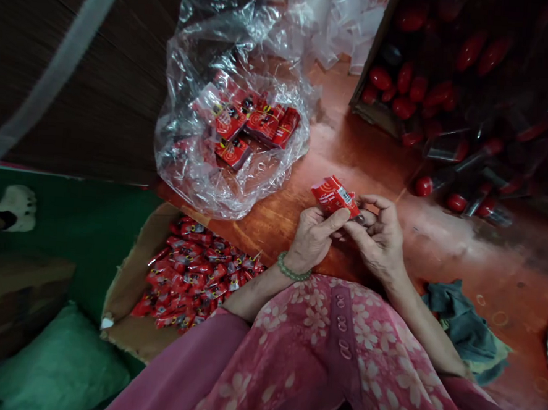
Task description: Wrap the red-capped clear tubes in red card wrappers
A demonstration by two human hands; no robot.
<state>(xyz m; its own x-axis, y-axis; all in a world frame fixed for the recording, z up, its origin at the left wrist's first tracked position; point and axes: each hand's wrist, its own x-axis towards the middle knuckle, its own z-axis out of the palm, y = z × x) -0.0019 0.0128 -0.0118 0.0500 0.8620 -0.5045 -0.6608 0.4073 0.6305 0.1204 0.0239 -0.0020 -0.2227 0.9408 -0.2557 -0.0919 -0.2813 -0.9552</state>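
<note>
Over the table edge, my left hand (316,232) pinches a red printed plastic wrapper (333,195) with a barcode label, thumb on top. Close against it, my right hand (381,236) has its fingers curled around a small shiny, dark piece (362,219) at the wrapper's lower end. Fingers cover most of that piece, so its kind is unclear. To the left on the table, a clear plastic bag (237,196) lies open with several stacks of flat red printed wrappers (233,119) in it.
Below the table's left edge stands a cardboard box (127,282) full of red wrapped items (190,274). A dark carton at the right back holds red-capped clear containers (403,108), some spilling onto the tabletop (338,135). Translucent plastic pieces (345,14) and a dark cloth (462,321) lie nearby.
</note>
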